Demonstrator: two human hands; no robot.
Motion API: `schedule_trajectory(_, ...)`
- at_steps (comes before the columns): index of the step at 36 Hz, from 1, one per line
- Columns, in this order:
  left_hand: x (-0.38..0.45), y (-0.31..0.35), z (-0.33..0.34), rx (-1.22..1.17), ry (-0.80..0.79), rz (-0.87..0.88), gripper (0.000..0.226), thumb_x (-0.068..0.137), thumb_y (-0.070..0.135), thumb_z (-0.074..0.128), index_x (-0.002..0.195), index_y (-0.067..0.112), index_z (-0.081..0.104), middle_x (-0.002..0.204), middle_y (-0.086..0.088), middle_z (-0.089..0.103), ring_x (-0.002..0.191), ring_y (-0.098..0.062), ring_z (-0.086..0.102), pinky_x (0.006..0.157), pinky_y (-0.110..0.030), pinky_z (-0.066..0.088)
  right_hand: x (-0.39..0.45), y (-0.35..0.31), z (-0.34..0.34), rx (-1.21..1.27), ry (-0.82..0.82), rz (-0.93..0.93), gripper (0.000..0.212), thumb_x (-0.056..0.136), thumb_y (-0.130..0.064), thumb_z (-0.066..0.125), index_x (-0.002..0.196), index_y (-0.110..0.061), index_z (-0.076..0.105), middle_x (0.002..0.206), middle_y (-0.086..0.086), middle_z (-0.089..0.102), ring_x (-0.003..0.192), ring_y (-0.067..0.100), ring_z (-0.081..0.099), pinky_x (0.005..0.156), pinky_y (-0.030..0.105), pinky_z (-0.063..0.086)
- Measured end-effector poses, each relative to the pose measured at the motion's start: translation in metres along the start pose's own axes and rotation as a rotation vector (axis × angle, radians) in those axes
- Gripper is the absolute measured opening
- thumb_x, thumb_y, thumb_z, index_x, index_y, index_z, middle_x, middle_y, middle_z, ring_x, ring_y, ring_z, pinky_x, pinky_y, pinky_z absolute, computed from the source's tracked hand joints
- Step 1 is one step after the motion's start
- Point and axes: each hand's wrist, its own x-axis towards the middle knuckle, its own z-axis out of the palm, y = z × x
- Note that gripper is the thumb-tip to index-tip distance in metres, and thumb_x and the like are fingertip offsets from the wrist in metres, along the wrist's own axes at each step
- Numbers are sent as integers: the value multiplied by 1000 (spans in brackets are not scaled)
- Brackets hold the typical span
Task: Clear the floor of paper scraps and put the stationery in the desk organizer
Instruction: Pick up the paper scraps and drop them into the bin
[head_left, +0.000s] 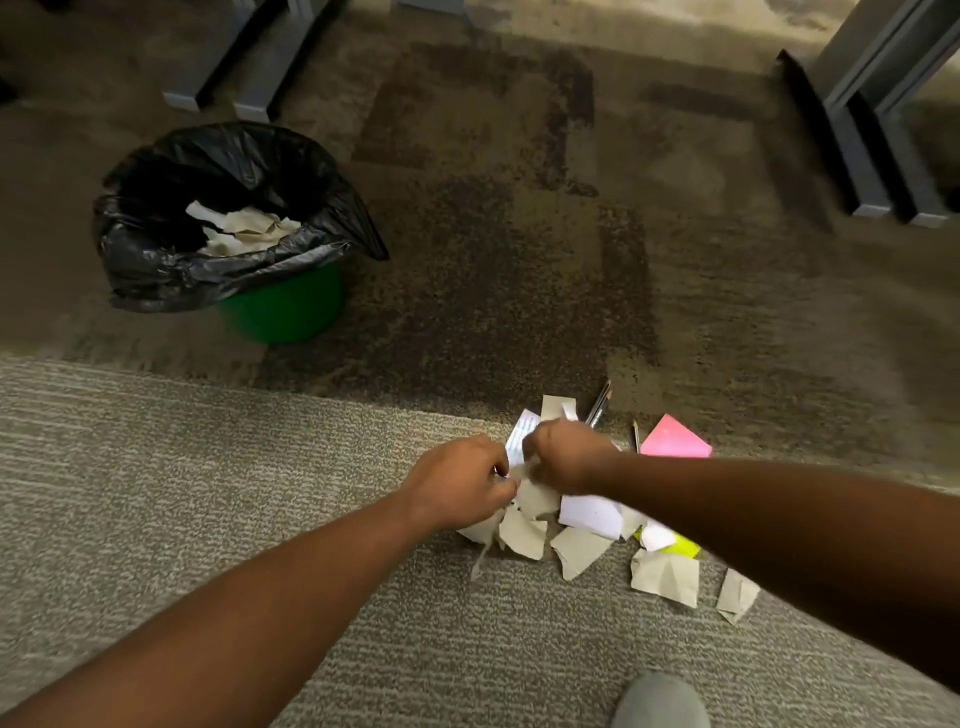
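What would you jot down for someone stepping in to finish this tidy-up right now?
Left hand and right hand: both closed on paper scraps at the top of the pile on the carpet.
Bin with black liner, far left: some scraps already inside.
Pink sticky pad and pencils lie just beyond the pile; something yellow sits under the paper.
Left: bin the remaining scraps, then collect the stationery. No desk organizer in view.

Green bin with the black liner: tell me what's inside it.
Inside the green bin, within the black liner, lie crumpled tan and white paper scraps. The liner's folds hide the far side and whatever lies beneath those scraps.
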Motion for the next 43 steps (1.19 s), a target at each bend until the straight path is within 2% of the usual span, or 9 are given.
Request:
schedule_trajectory(6, -2, 14, 10, 73, -112, 45, 54, 83, 67, 55, 120, 27, 58, 114, 3, 57, 101, -17, 55, 84, -35, 49, 18, 31, -46, 137, -9, 133, 40, 85, -26, 69, 123, -14, 66, 118, 8, 69, 109, 25, 63, 79, 26, 46)
schedule_trajectory(10, -5, 17, 17, 184, -199, 117, 72, 76, 72, 60, 131, 28, 47, 124, 3, 48, 111, -18, 48, 90, -38, 48, 22, 45, -49, 233, 17, 267, 34, 84, -25, 69, 115, -10, 68, 114, 11, 69, 105, 26, 63, 73, 24, 42)
schedule_trajectory(16, -5, 17, 21, 316, -256, 170, 68, 80, 61, 67, 133, 24, 46, 128, -3, 47, 116, -22, 46, 92, -43, 49, 25, 43, -30, 230, 9, 334, 31, 82, -25, 70, 109, -10, 67, 110, 9, 69, 102, 26, 64, 69, 26, 45)
schedule_trajectory(21, -7, 17, 21, 305, -288, 183, 51, 86, 41, 66, 131, 22, 50, 124, -4, 52, 114, -23, 48, 93, -41, 48, 31, 38, -11, 200, 46, 361, 32, 86, -22, 62, 117, -13, 59, 126, 16, 50, 106, 30, 61, 82, 31, 50)
schedule_trajectory(29, 0, 12, 10, -172, -237, 18, 19, 92, 27, 64, 111, 27, 63, 109, 4, 62, 97, -16, 60, 88, -39, 53, 34, 41, -12, 344, 38, 407, 55, 81, -14, 71, 128, -5, 44, 118, 20, 58, 103, 35, 63, 67, 31, 49)
schedule_trajectory(33, 9, 0, -2, -502, -222, -145, 46, 89, 18, 70, 127, 35, 50, 101, 1, 59, 80, -15, 62, 66, -32, 57, 31, 43, -13, 378, 16, 394, 45, 80, -12, 70, 121, -6, 53, 112, 15, 63, 99, 30, 65, 64, 28, 50)
schedule_trajectory(37, 13, -10, -12, -579, -179, -196, 67, 88, 16, 72, 145, 32, 40, 102, 1, 55, 79, -10, 52, 73, -27, 50, 30, 49, -18, 376, 38, 363, 28, 79, -12, 65, 106, -11, 72, 101, 10, 72, 92, 23, 68, 55, 17, 40)
schedule_trajectory(41, 15, -16, -13, -646, -160, -240, 38, 89, 12, 70, 127, 14, 64, 115, -2, 68, 90, -6, 61, 71, -10, 47, 26, 58, -31, 463, 64, 340, 24, 82, -16, 72, 105, -10, 72, 92, 6, 68, 79, 19, 62, 56, 17, 40)
schedule_trajectory(43, 17, -17, -12, -625, -178, -248, 22, 90, 16, 70, 111, 10, 72, 109, -10, 73, 85, -11, 62, 71, -22, 47, 24, 65, -40, 535, 82, 337, 17, 83, -17, 73, 99, -11, 72, 83, 5, 64, 67, 16, 57, 47, 17, 37)
